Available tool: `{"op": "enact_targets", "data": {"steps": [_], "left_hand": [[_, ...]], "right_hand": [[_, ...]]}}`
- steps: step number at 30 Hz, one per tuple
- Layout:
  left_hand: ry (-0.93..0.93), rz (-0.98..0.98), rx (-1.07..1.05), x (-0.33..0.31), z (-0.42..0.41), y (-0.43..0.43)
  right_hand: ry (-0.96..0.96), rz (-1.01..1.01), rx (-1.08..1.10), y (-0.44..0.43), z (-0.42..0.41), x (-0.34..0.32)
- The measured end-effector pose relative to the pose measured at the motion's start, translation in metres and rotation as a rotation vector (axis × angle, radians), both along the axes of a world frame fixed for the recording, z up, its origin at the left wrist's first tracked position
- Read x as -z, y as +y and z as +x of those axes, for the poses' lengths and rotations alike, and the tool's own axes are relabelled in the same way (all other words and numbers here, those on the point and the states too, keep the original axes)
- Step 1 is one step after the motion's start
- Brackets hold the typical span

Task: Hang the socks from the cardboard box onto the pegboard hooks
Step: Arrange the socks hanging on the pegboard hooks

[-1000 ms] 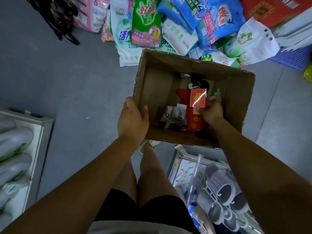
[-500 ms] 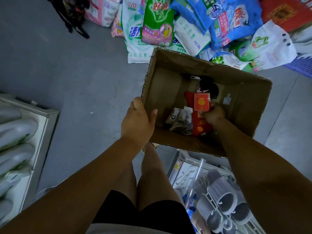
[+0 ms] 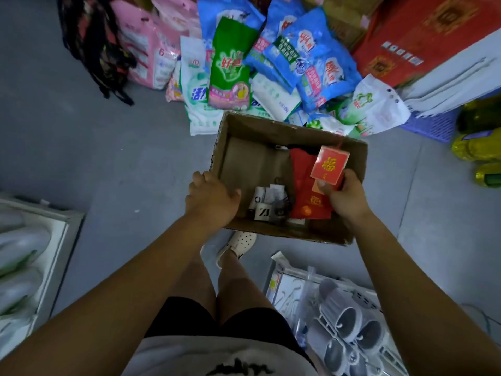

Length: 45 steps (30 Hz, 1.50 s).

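My left hand (image 3: 211,196) grips the left rim of the cardboard box (image 3: 284,126), thumb inside and fingers outside. My right hand (image 3: 344,198) pinches the red socks (image 3: 306,191) just beside the right wall. Between my thumbs lie other sock packs (image 3: 268,203), with bare box floor beyond them.

1 cardboard box (image 3: 244,164), 1 red sock pack (image 3: 306,196), 1 white shoe (image 3: 241,241)
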<state>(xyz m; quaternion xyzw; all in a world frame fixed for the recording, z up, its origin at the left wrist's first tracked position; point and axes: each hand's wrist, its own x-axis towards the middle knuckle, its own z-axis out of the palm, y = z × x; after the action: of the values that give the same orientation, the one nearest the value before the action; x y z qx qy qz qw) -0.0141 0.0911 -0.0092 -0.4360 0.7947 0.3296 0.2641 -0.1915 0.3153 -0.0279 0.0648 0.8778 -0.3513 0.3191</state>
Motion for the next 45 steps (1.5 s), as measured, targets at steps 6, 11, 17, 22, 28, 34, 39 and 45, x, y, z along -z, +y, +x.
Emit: {"op": "enact_targets", "data": {"steps": [6, 11, 17, 22, 28, 34, 39, 45], "left_hand": [[0.392, 0.232, -0.016, -0.068, -0.014, 0.021], [0.495, 0.78, -0.324, -0.117, -0.021, 0.03], [0.491, 1.051, -0.365, -0.141, -0.015, 0.041], [0.53, 0.997, -0.268, -0.161, -0.02, 0.03], [0.579, 0.964, -0.085, -0.181, -0.032, -0.01], [0.443, 1.047, 0.211, -0.181, -0.021, -0.015], [0.304, 1.107, 0.428, -0.175, 0.002, 0.013], [0.196, 1.053, 0.792, -0.176, 0.037, 0.058]], "right_hand": [[-0.072, -0.429, 0.263, 0.003, 0.029, -0.08], [-0.062, -0.579, 0.272, -0.002, 0.072, -0.138], [-0.067, -0.721, 0.461, -0.009, 0.113, -0.186], [0.04, -0.822, 0.654, -0.018, 0.134, -0.209], [0.177, -0.855, 0.891, -0.007, 0.165, -0.216], [0.283, -0.829, 1.116, -0.004, 0.236, -0.206], [0.338, -0.804, 1.297, -0.008, 0.303, -0.199], [0.504, -0.693, 1.473, -0.005, 0.383, -0.201]]}}
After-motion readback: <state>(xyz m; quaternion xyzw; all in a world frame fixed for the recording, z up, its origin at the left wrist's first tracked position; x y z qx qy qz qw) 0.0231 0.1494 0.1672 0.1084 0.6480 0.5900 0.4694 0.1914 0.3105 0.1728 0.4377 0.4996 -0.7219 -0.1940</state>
